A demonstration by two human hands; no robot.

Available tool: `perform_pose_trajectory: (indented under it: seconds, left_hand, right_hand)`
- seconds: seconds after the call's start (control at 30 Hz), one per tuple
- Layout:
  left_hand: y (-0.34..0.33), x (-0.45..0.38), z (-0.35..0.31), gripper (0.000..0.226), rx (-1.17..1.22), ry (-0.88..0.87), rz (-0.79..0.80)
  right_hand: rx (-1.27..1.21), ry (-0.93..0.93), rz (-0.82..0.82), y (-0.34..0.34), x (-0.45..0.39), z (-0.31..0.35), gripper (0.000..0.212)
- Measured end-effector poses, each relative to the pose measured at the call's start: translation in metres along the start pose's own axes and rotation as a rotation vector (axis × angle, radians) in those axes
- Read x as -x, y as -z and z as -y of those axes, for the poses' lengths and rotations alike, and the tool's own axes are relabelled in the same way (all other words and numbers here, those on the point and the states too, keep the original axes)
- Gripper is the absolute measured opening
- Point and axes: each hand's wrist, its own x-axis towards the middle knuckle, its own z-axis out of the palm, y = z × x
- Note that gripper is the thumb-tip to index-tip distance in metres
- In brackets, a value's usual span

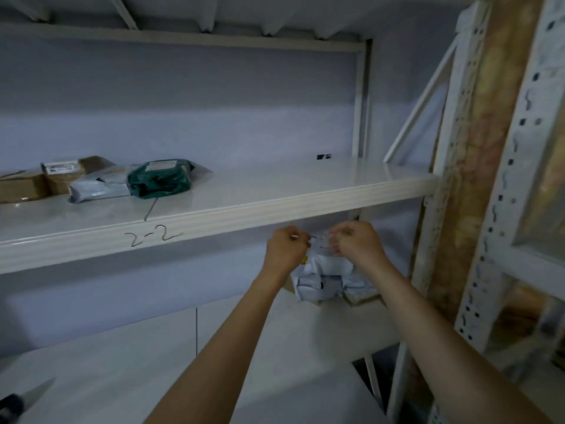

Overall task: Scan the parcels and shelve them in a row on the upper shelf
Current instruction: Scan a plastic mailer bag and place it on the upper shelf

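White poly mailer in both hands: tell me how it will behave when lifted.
The white poly mailer looks wrinkled and sagging, so probably floppy. Its glossy film may be slippery. The left hand and right hand pinch only its top edge, suggesting it is light.

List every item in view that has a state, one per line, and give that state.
Left hand: curled, gripping the pale plastic mailer.
Right hand: curled, pinching the mailer's top.
Pale grey plastic mailer: crumpled, held up below the upper shelf.
Dark green plastic parcel: lying on the upper shelf.
Grey-white poly bag: lying beside the green parcel.
Brown cardboard boxes: shelved, closed.
White metal upper shelf: marked 2-2, right part bare.
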Motion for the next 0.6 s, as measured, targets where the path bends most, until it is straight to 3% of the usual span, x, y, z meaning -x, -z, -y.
perform_pose_trajectory:
  seconds: [0.27, 0.4, 0.6]
  left_hand:
    - [-0.06, -0.034, 0.066, 0.02, -0.022, 0.201, -0.009]
    - [-0.08, -0.075, 0.094, 0.037, -0.087, 0.259, 0.039]
    - [-0.104, -0.151, 0.143, 0.025, -0.025, 0.368, 0.065]
  right_hand:
    - [-0.048, -0.226, 0.039, -0.002, -0.037, -0.101, 0.022]
    - [-0.019, -0.313, -0.004, -0.008, -0.069, -0.119, 0.019]
    - [0.132, -0.393, 0.014, -0.026, -0.127, -0.144, 0.033]
